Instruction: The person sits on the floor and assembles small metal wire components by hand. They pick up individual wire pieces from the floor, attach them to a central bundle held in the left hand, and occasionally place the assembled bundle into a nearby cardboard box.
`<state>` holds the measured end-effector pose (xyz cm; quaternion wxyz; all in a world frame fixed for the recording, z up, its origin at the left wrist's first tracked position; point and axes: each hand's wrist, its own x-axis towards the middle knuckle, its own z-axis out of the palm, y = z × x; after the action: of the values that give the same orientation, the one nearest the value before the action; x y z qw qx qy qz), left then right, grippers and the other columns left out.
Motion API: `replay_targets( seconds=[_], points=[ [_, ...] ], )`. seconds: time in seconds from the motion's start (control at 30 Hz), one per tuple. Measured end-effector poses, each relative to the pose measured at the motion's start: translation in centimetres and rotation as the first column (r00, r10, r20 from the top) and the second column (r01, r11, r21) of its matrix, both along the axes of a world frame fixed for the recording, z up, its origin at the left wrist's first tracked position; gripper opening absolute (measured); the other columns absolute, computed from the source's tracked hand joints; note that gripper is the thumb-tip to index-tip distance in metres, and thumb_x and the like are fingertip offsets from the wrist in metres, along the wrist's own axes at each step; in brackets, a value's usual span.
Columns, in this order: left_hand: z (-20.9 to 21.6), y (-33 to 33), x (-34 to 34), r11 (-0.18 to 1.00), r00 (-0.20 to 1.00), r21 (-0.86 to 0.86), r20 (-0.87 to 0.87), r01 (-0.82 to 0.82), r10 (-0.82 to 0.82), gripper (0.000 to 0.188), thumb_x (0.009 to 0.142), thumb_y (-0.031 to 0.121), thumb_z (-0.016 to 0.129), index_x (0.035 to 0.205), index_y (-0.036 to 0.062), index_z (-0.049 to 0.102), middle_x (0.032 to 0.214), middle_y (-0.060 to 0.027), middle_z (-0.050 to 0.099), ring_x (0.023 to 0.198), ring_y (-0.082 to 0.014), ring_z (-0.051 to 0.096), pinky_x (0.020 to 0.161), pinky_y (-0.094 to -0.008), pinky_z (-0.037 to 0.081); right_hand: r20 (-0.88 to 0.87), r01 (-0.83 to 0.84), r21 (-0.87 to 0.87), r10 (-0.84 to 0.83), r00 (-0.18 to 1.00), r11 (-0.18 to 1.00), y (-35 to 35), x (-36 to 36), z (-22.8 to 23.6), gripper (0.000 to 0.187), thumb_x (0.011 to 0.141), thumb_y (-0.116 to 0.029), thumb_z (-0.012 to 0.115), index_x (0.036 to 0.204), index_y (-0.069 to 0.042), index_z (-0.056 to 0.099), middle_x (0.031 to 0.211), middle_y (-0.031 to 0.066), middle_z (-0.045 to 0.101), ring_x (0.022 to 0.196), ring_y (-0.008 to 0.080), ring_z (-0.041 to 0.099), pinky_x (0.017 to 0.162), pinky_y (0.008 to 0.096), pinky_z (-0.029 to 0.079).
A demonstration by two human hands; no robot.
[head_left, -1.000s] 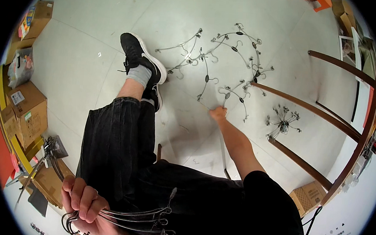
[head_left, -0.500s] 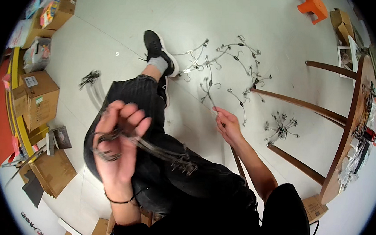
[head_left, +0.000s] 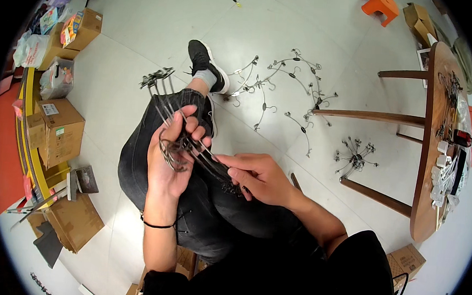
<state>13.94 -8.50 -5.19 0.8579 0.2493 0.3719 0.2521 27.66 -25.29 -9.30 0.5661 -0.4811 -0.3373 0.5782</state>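
Note:
My left hand (head_left: pixel 171 162) is closed around a bundle of metal clip hangers (head_left: pixel 163 100), held over my lap. Their hooks bunch at the palm, and dark clips stick out at both ends. My right hand (head_left: pixel 261 177) pinches a hanger at the bundle's right end, its thumb and forefinger against the thin metal bar. My fingers partly hide which hanger it is. On the floor beyond my knees lie several loose clip hangers (head_left: pixel 264 106), spread in a rough arc. A round cluster of clip hangers (head_left: pixel 357 159) sits farther right.
A round-edged wooden table (head_left: pixel 429 159) stands at the right, its legs reaching toward the hangers; cables and small parts lie on top. An orange stool (head_left: pixel 381 7) is at the far right. Cardboard boxes (head_left: pixel 63 129) line the left side. My shoe (head_left: pixel 204 59) is beside the loose hangers.
My right hand has come back from the floor hangers to the bundle, bringing a hanger. My left hand has moved right and turned the bundle; the floor hanger nearest my right hand is gone.

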Motion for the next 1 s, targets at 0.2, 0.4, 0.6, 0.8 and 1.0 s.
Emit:
replay_targets(
  seconds=[0.2,0.4,0.6,0.8,1.0],
  points=[
    [0.2,0.3,-2.2,0.974,0.973,0.032,0.046,-0.226,0.225,0.019,0.105,0.021,0.055,0.109,0.0029,0.059,0.107,-0.0103,0.066,0.096,-0.0213,0.065,0.085,-0.0370,0.056,0.110,0.512,-0.317,-0.505,0.856,0.798,2.0,3.4,-18.7,0.023,0.102,-0.016,0.054,0.107,0.002,0.068,0.082,0.0068,0.065,0.063,0.0119,0.062,0.056,0.0253,0.047],
    [0.5,1.0,-3.6,0.935,0.936,0.042,0.009,-0.352,0.352,0.016,0.102,0.008,0.057,0.118,0.0042,0.059,0.123,-0.0138,0.069,0.111,-0.0242,0.069,0.105,-0.0536,0.051,0.606,0.541,-0.744,0.055,0.794,0.392,-2.0,4.0,-47.3,0.048,0.087,-0.041,0.070,0.104,0.004,0.070,0.101,0.0236,0.073,0.096,0.0369,0.071,0.087,0.0425,0.056],
    [0.8,1.6,-4.5,0.844,0.846,-0.068,-0.006,-0.533,0.533,0.032,0.100,0.003,0.057,0.130,0.0069,0.044,0.104,-0.0073,0.059,0.078,-0.0146,0.054,0.102,-0.0546,0.053,0.661,0.638,-0.750,0.173,0.730,0.173,3.0,1.7,-52.8,0.053,0.086,-0.044,0.074,0.107,0.004,0.067,0.112,0.0237,0.071,0.108,0.0385,0.068,0.091,0.0447,0.055],
    [-0.9,2.4,-4.9,0.843,0.838,-0.128,0.101,-0.523,0.535,0.034,0.101,-0.005,0.049,0.130,0.0071,0.036,0.105,-0.0075,0.049,0.094,-0.0196,0.051,0.107,-0.0546,0.043,0.634,0.574,-0.770,0.230,0.739,0.280,3.8,2.7,-59.7,0.045,0.087,-0.037,0.074,0.107,0.002,0.066,0.101,0.0219,0.072,0.099,0.0385,0.070,0.086,0.0459,0.057],
    [0.8,2.5,-2.3,0.847,0.822,0.034,-0.224,-0.530,0.524,0.021,0.103,0.005,0.052,0.123,0.0043,0.047,0.103,-0.0125,0.062,0.090,-0.0228,0.066,0.092,-0.0535,0.060,0.232,0.379,-0.709,-0.311,0.922,0.595,-0.3,-0.6,-52.0,0.015,0.091,-0.020,0.060,0.087,-0.006,0.056,0.067,0.0062,0.062,0.057,0.0168,0.055,0.052,0.0340,0.045]
  ],
)
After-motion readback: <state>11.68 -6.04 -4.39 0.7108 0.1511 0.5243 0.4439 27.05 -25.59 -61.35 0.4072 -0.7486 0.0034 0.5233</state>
